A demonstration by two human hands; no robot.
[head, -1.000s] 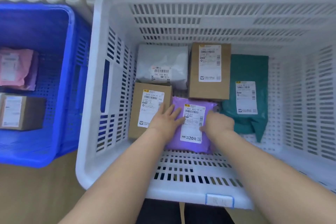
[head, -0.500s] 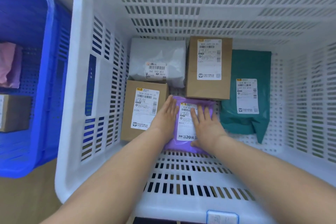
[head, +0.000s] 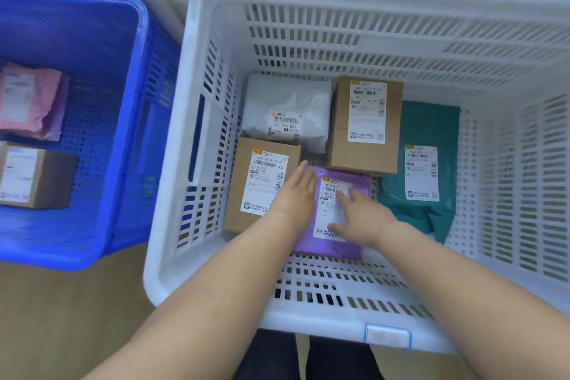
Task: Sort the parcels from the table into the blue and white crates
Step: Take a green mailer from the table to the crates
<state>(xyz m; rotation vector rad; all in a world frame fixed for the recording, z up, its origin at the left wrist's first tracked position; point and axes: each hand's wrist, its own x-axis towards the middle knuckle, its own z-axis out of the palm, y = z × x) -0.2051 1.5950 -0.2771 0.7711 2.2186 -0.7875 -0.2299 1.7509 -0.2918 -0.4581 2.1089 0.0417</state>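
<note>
A purple mailer bag (head: 354,244) with a white label lies flat on the floor of the white crate (head: 216,9). My left hand (head: 294,194) lies with straight fingers along the bag's left edge, next to a cardboard box (head: 256,160). My right hand (head: 361,217) rests flat on the bag's label, fingers spread and pointing up-left. Both forearms reach in over the crate's near wall. The blue crate (head: 129,77) stands to the left.
In the white crate also lie a white mailer (head: 287,102), a taller cardboard box (head: 342,133) and a teal mailer (head: 431,120). The blue crate holds a pink mailer (head: 30,99) and a cardboard box (head: 52,176). White ribbed cylinders line the back.
My right hand went from curled at the bag's right edge to flat on its label. The left hand slid to the bag's left edge. The bag stays on the crate floor.
</note>
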